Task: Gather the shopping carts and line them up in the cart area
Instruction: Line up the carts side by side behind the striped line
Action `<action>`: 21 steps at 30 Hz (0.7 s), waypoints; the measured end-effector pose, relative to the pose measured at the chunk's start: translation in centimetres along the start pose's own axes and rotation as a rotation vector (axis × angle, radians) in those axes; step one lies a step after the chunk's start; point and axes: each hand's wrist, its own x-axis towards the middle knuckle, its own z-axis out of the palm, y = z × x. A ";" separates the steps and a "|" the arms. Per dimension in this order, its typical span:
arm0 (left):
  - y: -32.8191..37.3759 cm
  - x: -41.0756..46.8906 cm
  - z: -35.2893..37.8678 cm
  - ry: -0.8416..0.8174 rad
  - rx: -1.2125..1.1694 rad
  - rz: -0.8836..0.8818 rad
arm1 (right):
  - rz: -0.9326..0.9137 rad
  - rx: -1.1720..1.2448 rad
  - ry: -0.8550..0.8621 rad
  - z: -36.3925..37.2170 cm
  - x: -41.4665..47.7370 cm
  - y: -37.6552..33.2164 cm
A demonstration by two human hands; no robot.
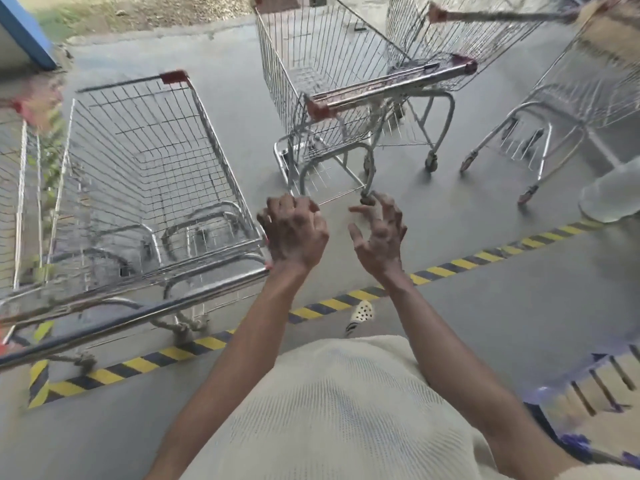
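A wire shopping cart (145, 174) stands at the left, its metal handle bar running across the lower left. My left hand (294, 233) hovers just off the right end of that bar, fingers curled, holding nothing. My right hand (379, 233) is beside it with fingers spread, also free. Ahead of both hands stands a second cart (332, 64) with a red-capped handle (388, 86) facing me. A third cart (478, 36) sits behind it, and a fourth cart (588, 95) stands at the right.
A yellow-and-black striped line (460, 263) crosses the grey concrete floor under my arms. Another cart's edge (17, 188) shows at the far left. A pale shoe (609, 195) of another person is at the right edge. My own shoe (360, 315) is near the line.
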 end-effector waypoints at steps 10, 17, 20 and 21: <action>15.0 9.4 8.9 -0.138 -0.051 -0.004 | 0.071 0.050 0.134 -9.3 11.9 11.1; 18.5 16.4 9.8 -0.076 -0.035 0.006 | 0.083 0.073 0.038 -9.9 14.8 14.8; 18.3 19.0 9.8 -0.082 -0.097 -0.033 | 0.105 0.097 0.014 -10.7 18.6 15.2; 18.0 19.8 9.9 -0.085 -0.097 -0.043 | 0.119 0.105 0.009 -11.1 20.1 15.3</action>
